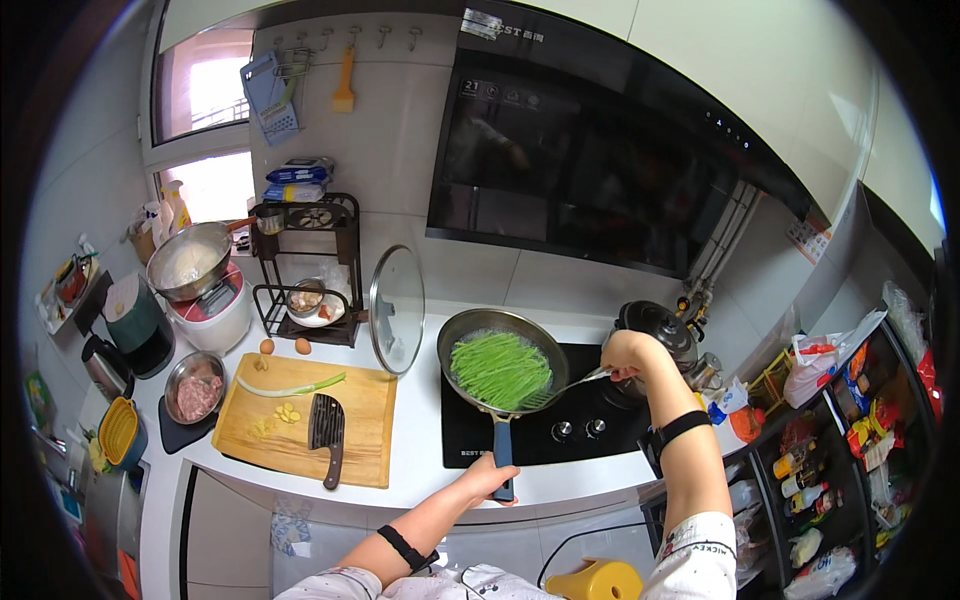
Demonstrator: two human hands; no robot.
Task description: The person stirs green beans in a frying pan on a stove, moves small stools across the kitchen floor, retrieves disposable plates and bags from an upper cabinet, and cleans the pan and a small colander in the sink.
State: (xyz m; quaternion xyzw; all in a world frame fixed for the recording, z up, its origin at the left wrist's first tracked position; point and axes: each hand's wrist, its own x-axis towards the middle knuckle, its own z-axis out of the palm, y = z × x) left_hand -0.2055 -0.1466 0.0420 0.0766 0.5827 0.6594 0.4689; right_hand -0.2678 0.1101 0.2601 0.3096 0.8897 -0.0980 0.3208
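Note:
My left hand grips the blue handle of a frying pan standing on the black gas hob. Long green vegetable stalks lie bunched in bubbling liquid in the pan. In my right hand is the handle of a slotted metal turner. Its head rests at the lower right side of the stalks, just inside the pan's rim. My right hand is in front of a dark lidded pot on the hob's other side.
Left of the hob, a wooden cutting board bears a cleaver, a spring onion and sliced ginger. A glass lid stands upright behind it. Two eggs and a bowl of minced meat sit nearby. A yellow stool is below.

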